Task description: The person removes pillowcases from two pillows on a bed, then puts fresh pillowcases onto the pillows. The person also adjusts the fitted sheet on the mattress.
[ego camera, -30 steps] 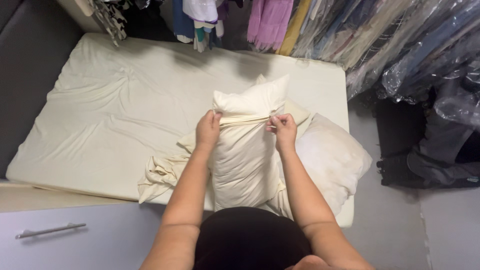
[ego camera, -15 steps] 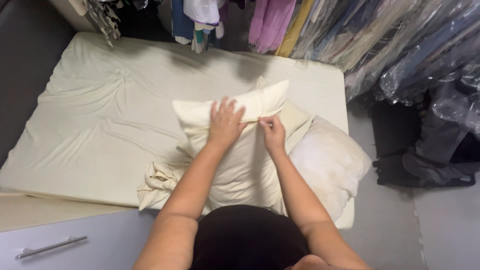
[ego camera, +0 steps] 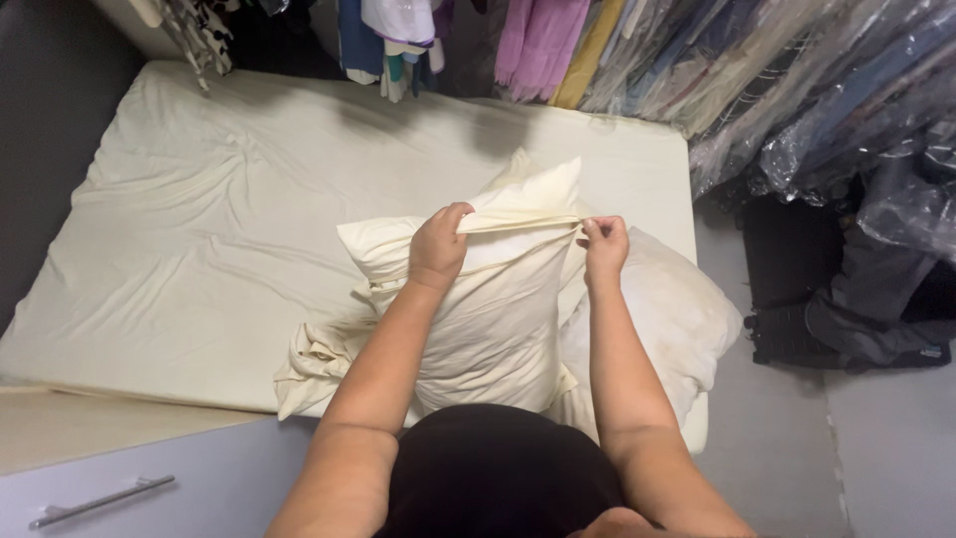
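A cream pillow (ego camera: 498,299) in a matching pillowcase stands on end at the near edge of the bed, against my body. My left hand (ego camera: 439,245) grips the open edge of the pillowcase near the top middle. My right hand (ego camera: 603,245) pinches the same edge at its right end, pulling it taut between the hands. A crumpled cream cloth (ego camera: 319,359) lies at the pillow's lower left. A bare white pillow (ego camera: 667,309) rests behind and to the right.
The bed (ego camera: 199,219) carries a wrinkled cream fitted sheet. Hanging clothes (ego camera: 558,40) and plastic-covered garments (ego camera: 817,110) line the far and right sides. A dark bag (ego camera: 846,319) sits on the grey floor. A drawer front with a metal handle (ego camera: 100,501) lies bottom left.
My left hand slid left and back along the pillowcase edge while my right hand moved right, stretching the opening wider. The pillow's top corner turned more to the left.
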